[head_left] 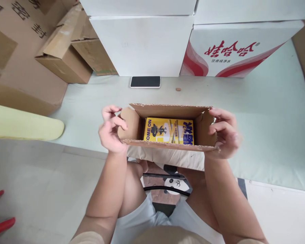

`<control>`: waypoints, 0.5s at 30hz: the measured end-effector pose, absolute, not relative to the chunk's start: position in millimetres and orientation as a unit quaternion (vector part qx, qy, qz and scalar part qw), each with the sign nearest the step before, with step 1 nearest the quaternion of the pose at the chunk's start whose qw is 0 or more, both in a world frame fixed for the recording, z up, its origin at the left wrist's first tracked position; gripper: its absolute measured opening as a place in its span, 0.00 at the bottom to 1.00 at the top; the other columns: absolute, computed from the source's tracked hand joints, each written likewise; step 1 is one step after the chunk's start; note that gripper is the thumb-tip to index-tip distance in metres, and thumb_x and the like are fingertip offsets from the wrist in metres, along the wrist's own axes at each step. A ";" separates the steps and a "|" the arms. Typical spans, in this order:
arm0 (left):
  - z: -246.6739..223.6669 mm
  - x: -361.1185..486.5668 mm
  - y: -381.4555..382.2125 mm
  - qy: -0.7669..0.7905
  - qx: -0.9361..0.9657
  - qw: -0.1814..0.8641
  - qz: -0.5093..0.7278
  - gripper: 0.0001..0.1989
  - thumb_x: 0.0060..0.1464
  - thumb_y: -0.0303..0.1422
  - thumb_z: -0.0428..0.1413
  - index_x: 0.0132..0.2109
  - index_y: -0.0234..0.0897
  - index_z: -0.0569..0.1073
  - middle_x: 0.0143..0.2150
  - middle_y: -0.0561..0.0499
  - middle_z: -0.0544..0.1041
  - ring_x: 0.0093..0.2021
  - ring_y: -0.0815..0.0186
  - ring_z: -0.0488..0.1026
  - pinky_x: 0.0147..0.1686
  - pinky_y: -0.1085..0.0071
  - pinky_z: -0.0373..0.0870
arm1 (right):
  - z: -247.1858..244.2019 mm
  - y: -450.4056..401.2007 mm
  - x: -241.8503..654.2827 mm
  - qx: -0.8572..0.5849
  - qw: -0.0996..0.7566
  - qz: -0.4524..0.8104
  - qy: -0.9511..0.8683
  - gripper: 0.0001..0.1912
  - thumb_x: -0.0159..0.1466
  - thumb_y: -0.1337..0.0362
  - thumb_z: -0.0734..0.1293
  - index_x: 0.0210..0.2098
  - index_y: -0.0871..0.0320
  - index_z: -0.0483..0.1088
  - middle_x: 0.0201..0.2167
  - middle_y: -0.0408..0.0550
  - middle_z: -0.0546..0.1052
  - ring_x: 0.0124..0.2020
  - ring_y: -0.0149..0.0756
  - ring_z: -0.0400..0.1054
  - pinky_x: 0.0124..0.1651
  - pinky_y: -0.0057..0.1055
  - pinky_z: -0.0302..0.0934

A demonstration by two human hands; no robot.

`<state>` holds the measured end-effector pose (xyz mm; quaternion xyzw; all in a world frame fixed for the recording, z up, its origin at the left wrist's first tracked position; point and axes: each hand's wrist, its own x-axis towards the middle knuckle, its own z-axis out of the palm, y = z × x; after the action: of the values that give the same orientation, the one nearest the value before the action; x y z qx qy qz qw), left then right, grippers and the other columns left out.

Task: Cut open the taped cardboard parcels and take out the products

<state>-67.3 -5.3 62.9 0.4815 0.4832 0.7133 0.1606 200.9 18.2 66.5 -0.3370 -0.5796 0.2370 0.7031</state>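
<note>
Gripping opposite ends, the left hand [113,132] and right hand [226,134] hold a rough-edged, rectangular cardboard carton [167,111] at frame centre; a yellow printed box [171,130] lies inside. Upper centre: flat phone [145,82].

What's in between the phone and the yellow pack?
Between the phone and the yellow pack, the head view shows a bare strip of pale green surface, then the far wall of the open cardboard box.
</note>
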 end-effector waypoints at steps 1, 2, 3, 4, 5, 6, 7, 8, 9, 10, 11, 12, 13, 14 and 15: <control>68.3 -65.7 -6.5 0.472 0.460 0.154 0.736 0.28 0.63 0.54 0.50 0.21 0.41 0.66 0.41 0.45 0.69 0.47 0.55 0.71 0.52 0.51 0.72 | 66.6 15.8 197.3 -0.338 0.713 0.237 -0.567 0.26 0.72 0.51 0.57 0.21 0.55 0.67 0.46 0.51 0.77 0.50 0.48 0.72 0.60 0.53 0.63; 75.2 -63.9 -8.6 0.464 0.459 0.148 0.743 0.25 0.62 0.51 0.53 0.23 0.42 0.69 0.37 0.46 0.68 0.43 0.57 0.71 0.48 0.53 0.73 | 66.7 13.2 194.0 -0.336 0.717 0.235 -0.564 0.25 0.72 0.52 0.57 0.21 0.55 0.66 0.46 0.52 0.75 0.50 0.48 0.71 0.59 0.53 0.62; 84.0 -62.2 -11.8 0.456 0.464 0.133 0.748 0.21 0.61 0.48 0.55 0.24 0.43 0.72 0.34 0.48 0.68 0.39 0.58 0.71 0.44 0.55 0.72 | 66.8 10.0 190.9 -0.334 0.720 0.228 -0.564 0.24 0.71 0.52 0.58 0.22 0.55 0.65 0.46 0.52 0.74 0.50 0.49 0.70 0.59 0.53 0.62; 94.8 -60.4 -16.0 0.447 0.475 0.108 0.750 0.17 0.60 0.45 0.57 0.26 0.44 0.74 0.31 0.49 0.68 0.36 0.60 0.70 0.41 0.57 0.71 | 66.8 6.0 187.7 -0.334 0.722 0.217 -0.566 0.24 0.71 0.53 0.57 0.22 0.55 0.64 0.46 0.52 0.72 0.50 0.48 0.69 0.58 0.53 0.62; 107.8 -58.5 -21.2 0.446 0.496 0.084 0.741 0.13 0.59 0.42 0.59 0.28 0.44 0.75 0.29 0.50 0.68 0.33 0.61 0.69 0.38 0.58 0.70 | 66.5 1.0 184.2 -0.338 0.720 0.205 -0.570 0.23 0.72 0.53 0.56 0.22 0.55 0.63 0.45 0.52 0.71 0.49 0.48 0.68 0.57 0.53 0.62; 122.8 -56.2 -26.6 0.459 0.528 0.066 0.711 0.11 0.59 0.39 0.59 0.29 0.45 0.76 0.28 0.52 0.69 0.32 0.61 0.69 0.36 0.60 0.69 | 66.0 -4.9 180.1 -0.344 0.714 0.193 -0.578 0.23 0.72 0.54 0.55 0.23 0.55 0.62 0.45 0.53 0.69 0.48 0.48 0.67 0.56 0.53 0.63; 139.2 -53.5 -31.7 0.488 0.567 0.059 0.661 0.10 0.59 0.36 0.59 0.29 0.45 0.75 0.27 0.52 0.70 0.31 0.62 0.69 0.35 0.61 0.68 | 65.3 -11.5 175.6 -0.352 0.704 0.182 -0.590 0.22 0.72 0.55 0.54 0.23 0.55 0.62 0.45 0.54 0.67 0.48 0.48 0.66 0.54 0.53 0.63; 156.1 -50.3 -35.6 0.529 0.610 0.066 0.586 0.10 0.60 0.35 0.58 0.29 0.45 0.75 0.27 0.53 0.73 0.30 0.62 0.70 0.34 0.61 0.68 | 64.3 -18.6 170.7 -0.358 0.691 0.172 -0.603 0.22 0.72 0.56 0.53 0.24 0.55 0.62 0.45 0.54 0.66 0.48 0.49 0.66 0.52 0.53 0.64; 172.5 -46.6 -37.4 0.576 0.649 0.084 0.490 0.10 0.61 0.35 0.57 0.30 0.44 0.76 0.28 0.53 0.75 0.30 0.62 0.71 0.33 0.62 0.67 | 63.1 -25.6 165.8 -0.361 0.680 0.166 -0.617 0.21 0.71 0.57 0.54 0.24 0.54 0.63 0.45 0.55 0.65 0.48 0.49 0.65 0.51 0.53 0.65; 187.1 -42.6 -36.6 0.620 0.678 0.110 0.379 0.10 0.61 0.36 0.57 0.30 0.44 0.76 0.29 0.53 0.78 0.30 0.62 0.72 0.33 0.63 0.67 | 61.7 -31.9 161.4 -0.356 0.670 0.164 -0.630 0.19 0.70 0.57 0.55 0.26 0.54 0.65 0.46 0.55 0.64 0.49 0.50 0.64 0.51 0.53 0.65; 198.9 -38.6 -33.1 0.657 0.693 0.140 0.262 0.10 0.60 0.38 0.57 0.31 0.43 0.77 0.30 0.53 0.80 0.31 0.61 0.74 0.33 0.63 0.68 | 59.8 -37.3 157.8 -0.346 0.664 0.167 -0.641 0.16 0.69 0.58 0.56 0.28 0.53 0.68 0.48 0.55 0.64 0.50 0.50 0.63 0.51 0.54 0.66; 207.2 -35.0 -27.0 0.683 0.695 0.167 0.153 0.10 0.58 0.40 0.58 0.30 0.43 0.77 0.30 0.52 0.81 0.32 0.59 0.76 0.35 0.63 0.69 | 57.6 -41.3 155.5 -0.330 0.662 0.173 -0.650 0.12 0.67 0.57 0.58 0.33 0.52 0.70 0.50 0.54 0.63 0.52 0.51 0.62 0.53 0.54 0.66; 211.8 -32.1 -18.7 0.699 0.687 0.189 0.059 0.10 0.56 0.41 0.60 0.30 0.43 0.77 0.30 0.52 0.81 0.34 0.57 0.77 0.37 0.62 0.70 | 54.8 -43.9 154.4 -0.314 0.661 0.179 -0.658 0.11 0.65 0.55 0.61 0.39 0.50 0.72 0.53 0.54 0.62 0.54 0.52 0.61 0.55 0.55 0.66; 212.7 -30.0 -8.9 0.708 0.676 0.204 -0.008 0.10 0.54 0.42 0.62 0.28 0.43 0.77 0.29 0.51 0.81 0.36 0.54 0.79 0.39 0.62 0.71 | 51.6 -45.2 154.6 -0.303 0.658 0.184 -0.664 0.14 0.64 0.52 0.63 0.46 0.48 0.72 0.56 0.54 0.61 0.58 0.53 0.61 0.58 0.57 0.65; 210.6 -28.5 1.6 0.714 0.665 0.213 -0.048 0.10 0.51 0.42 0.64 0.27 0.43 0.76 0.28 0.50 0.81 0.38 0.51 0.80 0.42 0.60 0.72 | 48.0 -45.6 155.8 -0.300 0.652 0.187 -0.671 0.22 0.62 0.49 0.66 0.54 0.47 0.69 0.61 0.54 0.59 0.62 0.56 0.59 0.62 0.60 0.63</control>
<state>-28.5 1.6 210.6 0.6647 0.7144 -0.0476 0.2133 155.8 -45.6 48.0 -0.2996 -0.6714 0.1870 0.6516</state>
